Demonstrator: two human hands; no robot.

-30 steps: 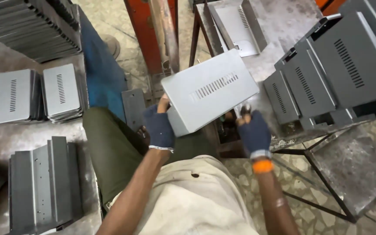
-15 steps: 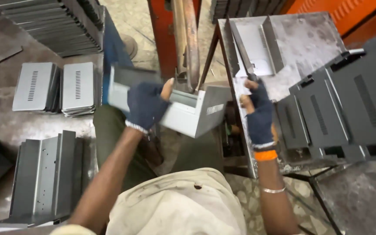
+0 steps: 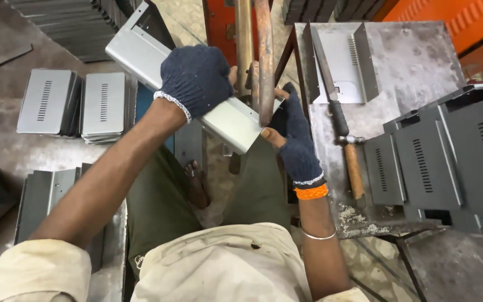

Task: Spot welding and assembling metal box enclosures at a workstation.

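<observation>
The grey sheet-metal cover point(image 3: 157, 72) is held in the air over the person's lap, just in front of the rusty upright rods point(image 3: 264, 61). The left hand point(image 3: 195, 78), in a dark knit glove, is clamped over its middle from above; the right hand point(image 3: 293, 137), gloved too, grips its lower end, thumb pressed against the edge. Its long axis runs diagonally, from upper left down to lower right. A file point(image 3: 336, 106) lies on the tabletop point(image 3: 415, 67) to the right.
</observation>
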